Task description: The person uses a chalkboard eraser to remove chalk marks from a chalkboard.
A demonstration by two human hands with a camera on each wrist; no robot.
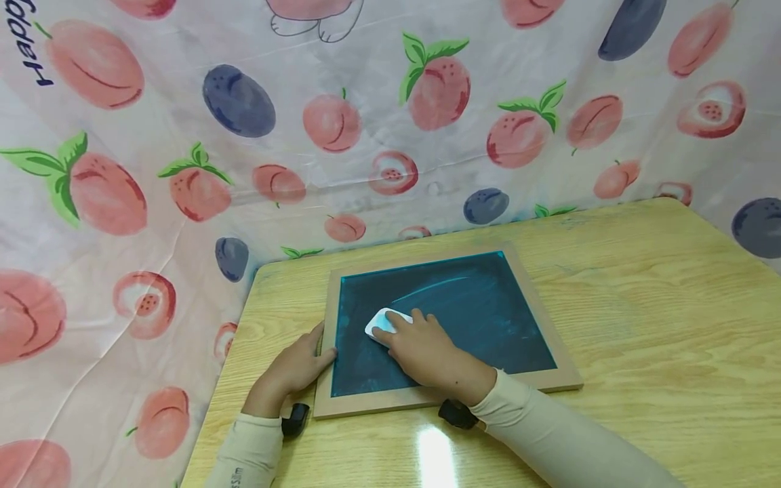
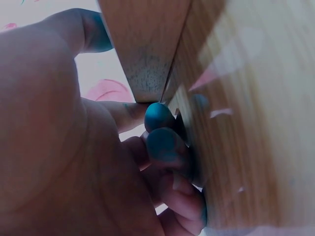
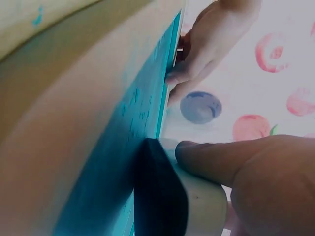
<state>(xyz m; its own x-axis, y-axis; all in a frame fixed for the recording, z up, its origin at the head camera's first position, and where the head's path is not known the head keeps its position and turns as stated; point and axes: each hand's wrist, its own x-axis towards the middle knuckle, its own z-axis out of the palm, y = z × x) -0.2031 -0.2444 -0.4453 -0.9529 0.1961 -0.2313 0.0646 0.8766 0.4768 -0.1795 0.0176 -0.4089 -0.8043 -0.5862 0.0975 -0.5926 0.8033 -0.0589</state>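
Observation:
A wood-framed chalkboard (image 1: 464,325) lies on the table, its dark surface smeared with blue-green chalk. My right hand (image 1: 424,346) grips a white chalkboard eraser (image 1: 378,322) over the left half of the board. In the right wrist view, the thumb lies along the white body of the eraser (image 3: 204,201), with its dark felt facing the board. My left hand (image 1: 299,362) holds the board's left frame edge, thumb on top of the frame. The left wrist view shows blue-green chalk on the fingertips (image 2: 160,118), which are curled beside the frame's edge (image 2: 147,59).
One pale chalk streak (image 1: 430,288) crosses the upper part of the board. The wooden table (image 1: 659,325) extends to the right. Behind it and at its left hangs a fruit-print cloth (image 1: 342,61). Black wrist-camera mounts (image 1: 457,414) sit below both wrists.

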